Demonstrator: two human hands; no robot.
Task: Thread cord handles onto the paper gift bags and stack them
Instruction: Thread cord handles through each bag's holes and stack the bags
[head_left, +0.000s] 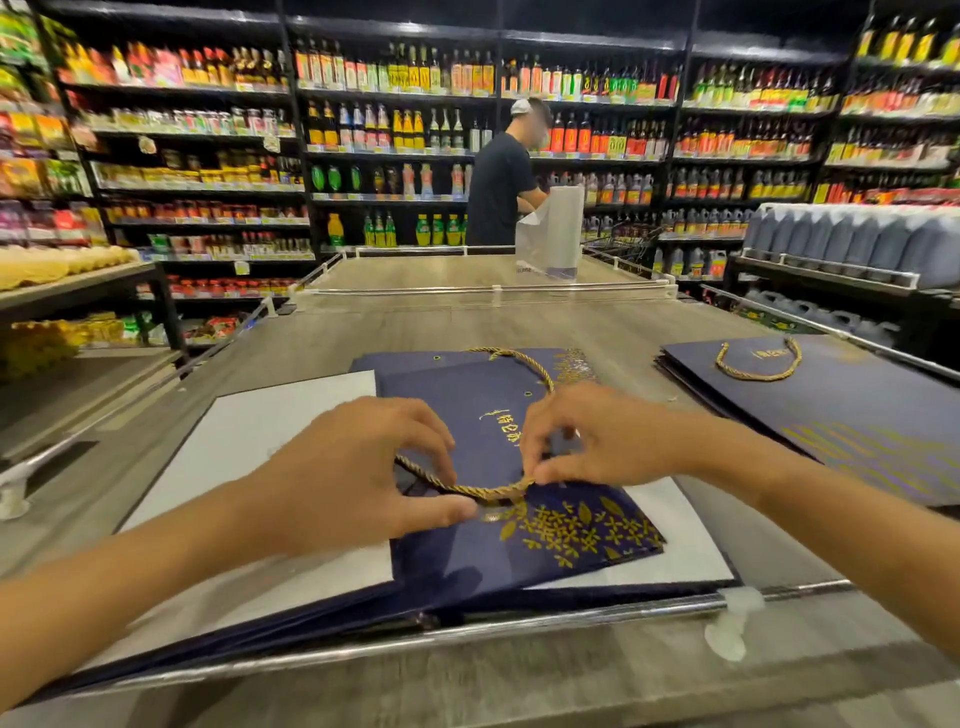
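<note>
A flat navy paper gift bag (498, 525) with gold print lies in front of me on a pile of unfolded bags with white insides (270, 431). A gold cord (483, 489) runs across the bag between my hands. My left hand (358, 473) pinches its left part between thumb and fingers. My right hand (587, 436) pinches its right end against the bag. A second gold cord handle (524, 361) loops at the bag's far edge. To the right lies a stack of finished navy bags (852, 415) with a gold cord handle (758, 361) on top.
The wooden table (467, 322) has a metal rail (519, 623) along its near edge and a clear divider (493, 293) across the middle. A person in a dark shirt (501, 182) stands beyond it beside a white bag (550, 234). Shelves of bottles surround us.
</note>
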